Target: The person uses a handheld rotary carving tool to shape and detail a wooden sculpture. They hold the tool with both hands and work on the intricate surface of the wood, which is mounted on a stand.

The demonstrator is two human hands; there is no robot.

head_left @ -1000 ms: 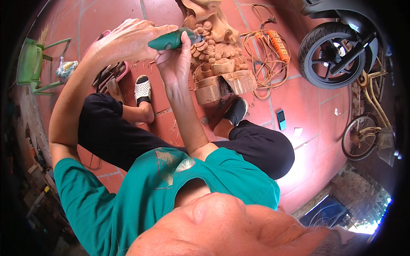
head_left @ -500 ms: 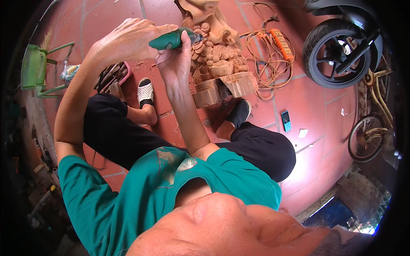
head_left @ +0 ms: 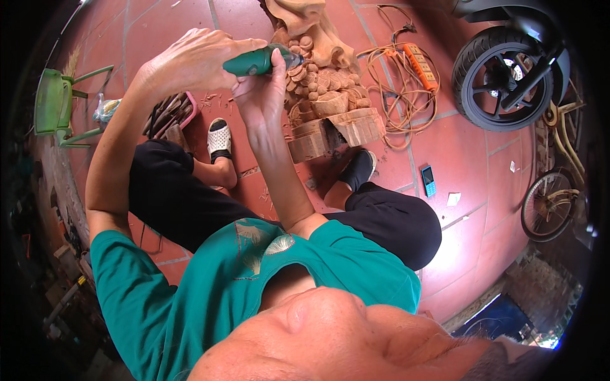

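Observation:
A green handheld rotary tool point(head_left: 246, 63) lies across both my hands, its dark, partly clear nose pointing right at a carved wooden sculpture point(head_left: 330, 86). My left hand point(head_left: 194, 60) grips the tool's rear end, the index finger stretched along its top. Nearer the nose, my right hand point(head_left: 262, 95) holds the tool from below, thumb up against its side. Round, fruit-like and coin-like shapes cover the sculpture, which stands on a rough split wood base between my feet. The tool's tip meets or nearly meets the carved rounds; contact is too small to tell.
Right of the sculpture lie a coiled orange cord point(head_left: 397, 95) and an orange power strip point(head_left: 419, 66). Beyond are a motorbike wheel point(head_left: 473, 79) and a bicycle wheel point(head_left: 549, 206). A blue phone point(head_left: 429, 181) rests on red tiles. At left stand a green chair point(head_left: 54, 101) and a pink basket point(head_left: 192, 108).
The whole view has shifted slightly. The tool's tip sits a touch lower and farther right on the carving; both hands keep the same grip.

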